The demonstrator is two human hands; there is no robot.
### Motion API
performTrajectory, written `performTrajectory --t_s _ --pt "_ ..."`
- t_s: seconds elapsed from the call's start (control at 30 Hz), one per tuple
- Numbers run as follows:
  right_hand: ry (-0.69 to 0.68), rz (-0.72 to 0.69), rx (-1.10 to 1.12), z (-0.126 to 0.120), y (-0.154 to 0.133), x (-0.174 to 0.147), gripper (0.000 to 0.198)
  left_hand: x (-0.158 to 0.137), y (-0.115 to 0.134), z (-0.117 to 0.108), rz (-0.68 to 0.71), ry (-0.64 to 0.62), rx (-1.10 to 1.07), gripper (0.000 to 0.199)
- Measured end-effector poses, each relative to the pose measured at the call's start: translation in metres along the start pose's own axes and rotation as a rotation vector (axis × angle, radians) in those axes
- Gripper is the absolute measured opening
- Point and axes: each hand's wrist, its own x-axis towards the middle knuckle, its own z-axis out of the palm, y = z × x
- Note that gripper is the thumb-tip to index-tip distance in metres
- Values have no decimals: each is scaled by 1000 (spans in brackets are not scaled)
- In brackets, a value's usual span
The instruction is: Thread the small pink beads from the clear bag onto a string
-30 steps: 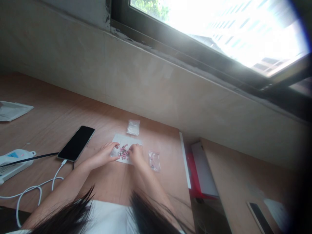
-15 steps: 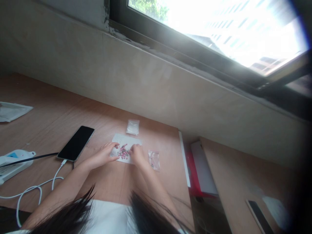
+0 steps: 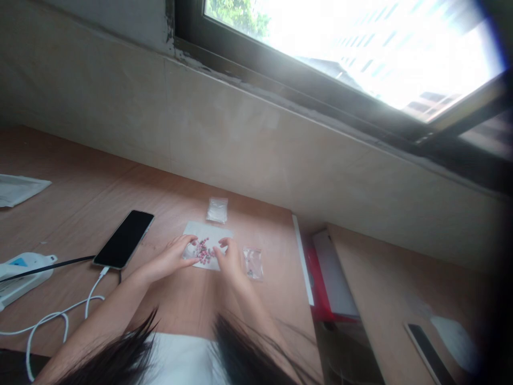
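Small pink and dark beads (image 3: 204, 250) lie in a loose heap on a white sheet (image 3: 222, 233) on the table. Left of the heap, my left hand (image 3: 176, 255) curves its thumb and fingers around a clear plastic bag (image 3: 189, 251), whose outline is faint. Across the beads, my right hand (image 3: 230, 260) has thumb and forefinger apart at the heap's right edge, with nothing visible between them. A clear bag with small bits in it (image 3: 253, 263) lies just right of that hand. Behind the sheet is another small clear bag (image 3: 217, 210).
A black phone (image 3: 125, 239) with a white charging cable (image 3: 93, 291) lies to the left, near a white power strip (image 3: 24, 270). A pale packet (image 3: 23, 188) sits at far left. Past a gap on the right stands another table (image 3: 385, 278) with a second phone (image 3: 428, 350).
My right thumb and forefinger have parted; they were closed together at the beads before. My left hand stays around the clear bag, its thumb slightly closer to the beads.
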Motion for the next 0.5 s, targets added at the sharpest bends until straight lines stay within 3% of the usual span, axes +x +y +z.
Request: performTrajectory --t_s 0.2,0.33,0.5 --pt "-13 71 -116 4 32 -13 11 -1 -8 -4 8 16 18 46" --pt "24 35 -114 9 34 -15 8 -4 -12 -1 17 20 33 46" --pt "34 31 -114 10 32 -12 10 -10 0 -4 -8 -13 33 45"
